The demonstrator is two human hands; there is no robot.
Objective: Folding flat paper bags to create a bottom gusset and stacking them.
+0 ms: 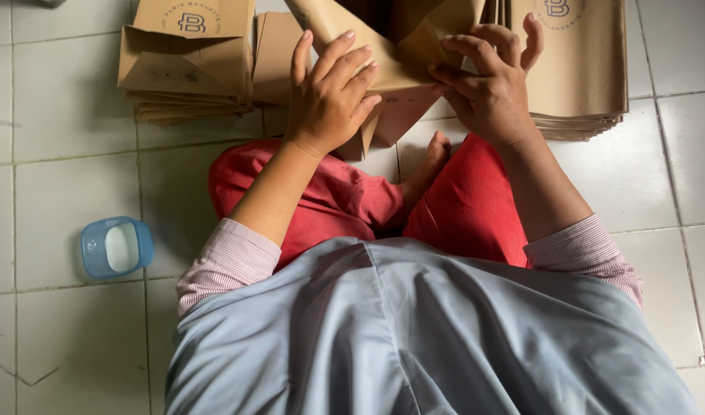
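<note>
Nearest the camera is the person's grey-blue top, with striped cuffs pushed up the forearms and red trousers over crossed legs, one bare foot tucked between the knees.

The brown paper bag being worked lies directly under and just beyond the fingertips of both hands, held above the lap. Its long axis seems to run away from the body and slightly left, out past the top edge of the view, so its far end is hidden. The left hand lies flat on the bag's left panel, fingers close together and extended, pressing the paper down. The right hand sits just beside it on the right, fingers curled, the fingertips pinching a folded edge of the paper near the bag's middle; the little finger stands up clear. Both hands are about equally near the fold, the right fingertips touching it.

Left of the left fingers, well apart, rests a stack of folded brown bags on the white tiled floor. Just right of the right hand lies a taller stack of flat brown sheets, its edge close to the knuckles. Far to the left and nearer the body sits a small blue tub holding something white. Bare tile shows on both sides of the knees.
</note>
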